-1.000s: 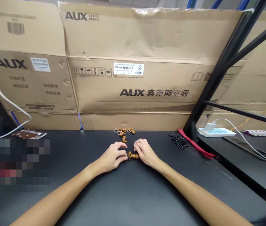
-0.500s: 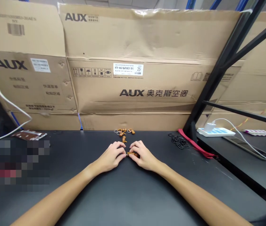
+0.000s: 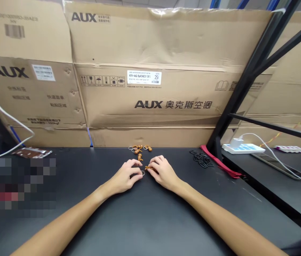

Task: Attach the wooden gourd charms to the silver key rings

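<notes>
My left hand (image 3: 127, 176) pinches a small metal key ring (image 3: 143, 173) between thumb and index finger, just over the dark tabletop. Close on its right, the fingers of my right hand (image 3: 163, 174) are closed on a small brown gourd charm (image 3: 147, 168), whose larger part is hidden behind them. Whether the ring and the charm are joined cannot be made out. Beyond my left fingertips lies another brown charm (image 3: 139, 156). Farther back, several like it form a small group (image 3: 137, 150) with key rings, and one more ringed charm (image 3: 149, 148) sits beside them.
Black oval clips (image 3: 202, 160) lie in a loose pile to the right, beside a red strap (image 3: 220, 161). A black metal frame (image 3: 236, 96) and a white power strip (image 3: 243, 148) stand farther right. Large cardboard (image 3: 150, 121) walls off the back. A brown packet (image 3: 33, 153) lies at left.
A gap has opened between my hands: the right one has drawn slightly up and away with the charm. The ring at my left fingertips now shows more clearly.
</notes>
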The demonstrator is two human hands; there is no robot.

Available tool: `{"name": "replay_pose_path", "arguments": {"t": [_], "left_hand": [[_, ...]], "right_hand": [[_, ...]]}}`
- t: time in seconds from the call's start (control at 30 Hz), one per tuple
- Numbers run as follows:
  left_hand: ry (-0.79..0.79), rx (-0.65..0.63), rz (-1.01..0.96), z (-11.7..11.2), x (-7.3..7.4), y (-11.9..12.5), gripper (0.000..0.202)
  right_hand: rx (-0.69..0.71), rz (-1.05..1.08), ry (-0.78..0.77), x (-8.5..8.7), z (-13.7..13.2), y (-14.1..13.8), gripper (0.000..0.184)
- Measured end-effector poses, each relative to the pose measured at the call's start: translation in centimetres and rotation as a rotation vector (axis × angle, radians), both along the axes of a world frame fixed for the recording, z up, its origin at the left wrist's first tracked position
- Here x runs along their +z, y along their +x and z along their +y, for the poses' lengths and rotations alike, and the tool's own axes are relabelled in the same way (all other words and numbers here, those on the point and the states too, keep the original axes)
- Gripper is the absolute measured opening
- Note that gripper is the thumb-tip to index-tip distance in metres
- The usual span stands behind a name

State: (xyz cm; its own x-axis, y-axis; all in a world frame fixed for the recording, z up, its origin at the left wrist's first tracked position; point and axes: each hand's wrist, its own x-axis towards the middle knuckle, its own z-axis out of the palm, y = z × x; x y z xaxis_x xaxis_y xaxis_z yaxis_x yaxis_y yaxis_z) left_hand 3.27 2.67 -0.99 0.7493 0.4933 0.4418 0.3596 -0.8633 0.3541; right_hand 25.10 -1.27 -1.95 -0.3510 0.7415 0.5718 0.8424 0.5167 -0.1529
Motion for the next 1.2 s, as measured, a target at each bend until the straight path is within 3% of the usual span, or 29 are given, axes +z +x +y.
{"name": "replay_pose_path", "arguments": {"t": [0.2, 0.43, 0.57, 0.73, 0.9, 1.2], "left_hand": [[0.101, 0.135, 0.045, 0.1, -0.1, -0.1, 0.019], [0.196, 0.423, 0.096, 1.2, -0.2, -0.6, 0.016], [0.168, 0.282, 0.156, 1.6, -0.2, -0.8, 0.032], [0.096, 0.111, 0.163, 1.0, 0.2, -0.8, 0.027], [0.06, -0.051, 0.106, -0.4, 0.9, -0.3, 0.016], [-0.002, -0.084, 0.062, -0.7, 0.9, 0.0, 0.009]], "right_hand": [[-0.098, -0.017, -0.015, -0.1, 0.3, 0.6, 0.013], [-0.149, -0.054, -0.038, -0.6, 0.5, 0.3, 0.016], [-0.161, -0.046, -0.054, -0.6, 0.4, 0.3, 0.019], [-0.127, -0.016, -0.031, -0.1, -0.2, 0.0, 0.022], [-0.001, -0.066, -0.054, 0.3, -0.8, -0.5, 0.037], [0.085, -0.075, -0.06, 0.6, -1.0, -0.6, 0.016]]}}
